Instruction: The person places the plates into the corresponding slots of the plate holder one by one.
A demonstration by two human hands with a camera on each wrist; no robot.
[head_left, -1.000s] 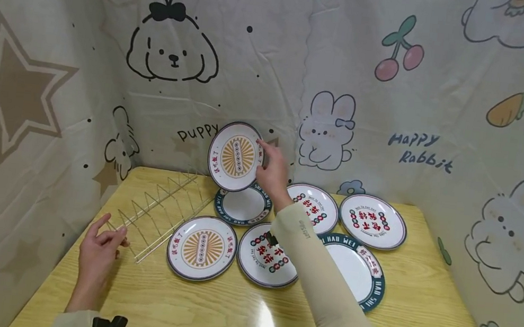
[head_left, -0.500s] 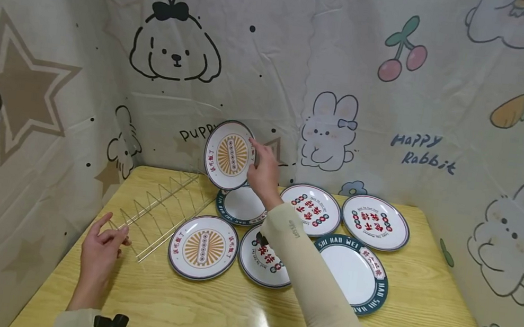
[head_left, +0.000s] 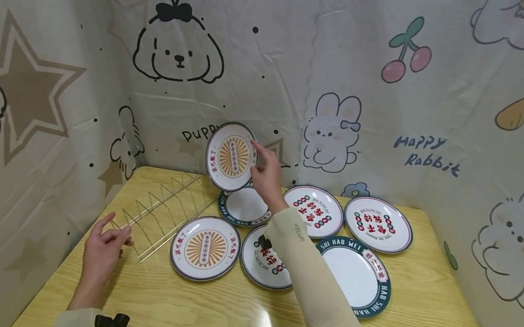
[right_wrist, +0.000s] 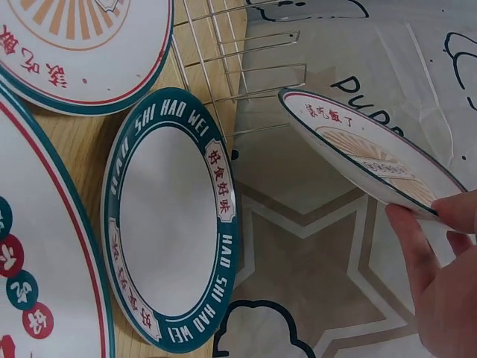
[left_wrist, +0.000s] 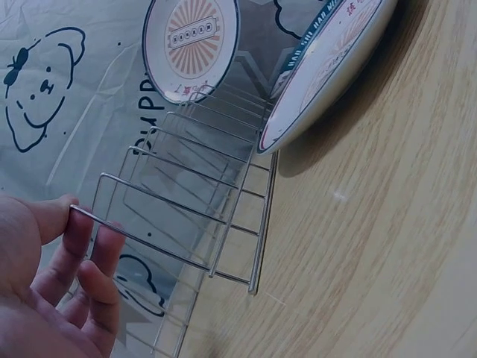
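Observation:
My right hand (head_left: 267,180) pinches the rim of a white plate (head_left: 232,156) with an orange sunburst print, held up near the far end of a wire dish rack (head_left: 160,217). In the right wrist view the thumb lies on the plate's face and the fingers are behind its edge. My left hand (head_left: 104,251) pinches the near end wire of the rack between thumb and fingers, seen closely in the left wrist view. Below the raised plate lies a green-rimmed plate (right_wrist: 171,224). A second sunburst plate (head_left: 205,249) lies beside the rack on the table.
Two plates with red lettering, a back plate (head_left: 313,211) and a right-hand plate (head_left: 378,225), lie on the wooden table (head_left: 208,312). Another lettered plate (head_left: 261,264) is partly under my right sleeve, near a larger green-rimmed plate (head_left: 355,277). Printed curtains (head_left: 261,78) surround the table.
The raised sunburst plate has shifted slightly left toward the rack's far end, with my right hand. My left hand keeps its pinch on the rack.

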